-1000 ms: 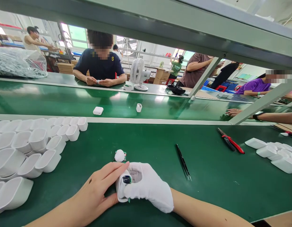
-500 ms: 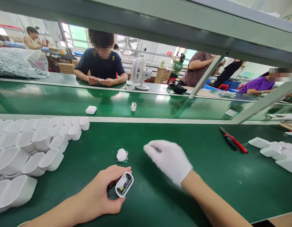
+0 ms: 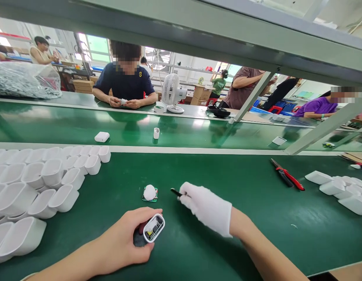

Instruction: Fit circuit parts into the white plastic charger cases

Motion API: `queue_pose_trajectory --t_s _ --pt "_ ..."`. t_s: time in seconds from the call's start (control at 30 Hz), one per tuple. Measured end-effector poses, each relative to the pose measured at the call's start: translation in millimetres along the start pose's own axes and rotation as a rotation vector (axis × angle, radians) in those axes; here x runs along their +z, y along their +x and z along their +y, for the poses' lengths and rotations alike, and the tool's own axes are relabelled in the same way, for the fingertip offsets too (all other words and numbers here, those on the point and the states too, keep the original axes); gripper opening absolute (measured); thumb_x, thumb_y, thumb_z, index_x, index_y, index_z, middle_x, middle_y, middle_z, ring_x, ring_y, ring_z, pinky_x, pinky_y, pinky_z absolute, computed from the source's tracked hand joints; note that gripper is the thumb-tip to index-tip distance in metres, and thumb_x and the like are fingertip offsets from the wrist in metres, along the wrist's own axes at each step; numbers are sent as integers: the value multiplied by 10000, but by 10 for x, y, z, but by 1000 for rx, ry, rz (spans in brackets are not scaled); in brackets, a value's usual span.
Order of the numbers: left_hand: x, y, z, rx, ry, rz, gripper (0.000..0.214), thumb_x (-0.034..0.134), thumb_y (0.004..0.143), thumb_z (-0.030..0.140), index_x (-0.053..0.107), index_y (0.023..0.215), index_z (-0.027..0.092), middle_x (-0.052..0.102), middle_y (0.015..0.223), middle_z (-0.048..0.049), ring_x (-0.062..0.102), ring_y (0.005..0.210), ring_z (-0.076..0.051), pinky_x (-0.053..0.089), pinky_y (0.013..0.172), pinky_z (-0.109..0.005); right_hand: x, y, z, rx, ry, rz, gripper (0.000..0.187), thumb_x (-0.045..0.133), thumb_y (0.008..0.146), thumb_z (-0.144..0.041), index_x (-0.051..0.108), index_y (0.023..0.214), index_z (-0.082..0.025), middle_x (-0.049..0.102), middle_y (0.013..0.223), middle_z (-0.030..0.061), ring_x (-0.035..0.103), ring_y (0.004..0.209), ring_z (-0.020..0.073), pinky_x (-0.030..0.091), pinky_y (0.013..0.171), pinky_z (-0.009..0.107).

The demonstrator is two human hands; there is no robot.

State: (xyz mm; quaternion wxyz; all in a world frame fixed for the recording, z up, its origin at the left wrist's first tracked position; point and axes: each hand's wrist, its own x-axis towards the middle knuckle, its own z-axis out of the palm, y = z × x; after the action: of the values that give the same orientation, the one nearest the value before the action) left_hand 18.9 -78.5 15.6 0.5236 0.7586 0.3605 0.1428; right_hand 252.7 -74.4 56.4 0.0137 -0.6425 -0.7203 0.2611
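My bare left hand (image 3: 126, 242) grips a small white plastic case (image 3: 154, 228) with its open end up, showing parts inside. My right hand (image 3: 207, 208), in a white glove, holds black tweezers (image 3: 176, 192) whose tip sticks out to the left of the fingers. The tweezers' tip lies just right of a small green circuit board with a white dome (image 3: 149, 192) on the green table (image 3: 198, 175). That board sits a little beyond the case in my left hand.
Several empty white cases (image 3: 37, 187) are heaped at the left, more white parts (image 3: 341, 189) at the right. Red-handled cutters (image 3: 286, 178) lie at the right. Two white items (image 3: 102, 136) ride the conveyor belt beyond. A person sits opposite near a small fan (image 3: 171, 91).
My right hand left the case, reached right for the tweezers from the table, and came back toward the board holding them. The items on the belt drifted left.
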Motion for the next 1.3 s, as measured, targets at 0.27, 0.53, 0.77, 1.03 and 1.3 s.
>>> queue_pose_trajectory --t_s 0.27,0.53,0.77,1.03,1.3 --pt "-34 5 122 27 37 -3 301 518 679 127 633 949 195 592 820 -5 557 919 -196 466 836 -257 178 -81 -148 -660 -451 445 185 458 808 -39 520 752 -205 518 599 -35 324 513 109 229 570 276" --pt "2 12 1 -22 3 3 555 551 673 154 555 1222 234 620 982 -25 563 935 -205 481 771 -238 232 -76 -85 -606 391 658 215 415 907 -189 611 984 -232 592 929 55 541 747 145 436 632 273" --pt "-7 8 38 -20 12 -6 497 543 683 151 573 1173 231 605 946 -17 556 838 -180 467 711 -229 324 -88 -158 -312 1226 309 403 638 753 -600 648 774 -197 551 690 13 479 556 120 428 551 279" --pt "-39 9 128 50 65 -6 321 521 686 137 614 989 193 589 848 -2 526 799 -160 454 720 -221 472 34 -257 -223 1344 236 331 600 818 -480 486 721 -185 585 493 -9 539 416 129 433 446 232" --pt "-36 7 112 46 34 0 339 525 681 136 618 1003 191 597 922 -18 539 822 -165 456 728 -231 486 17 -250 -164 1308 368 283 565 838 -441 456 760 -191 583 487 -21 531 373 125 414 382 210"
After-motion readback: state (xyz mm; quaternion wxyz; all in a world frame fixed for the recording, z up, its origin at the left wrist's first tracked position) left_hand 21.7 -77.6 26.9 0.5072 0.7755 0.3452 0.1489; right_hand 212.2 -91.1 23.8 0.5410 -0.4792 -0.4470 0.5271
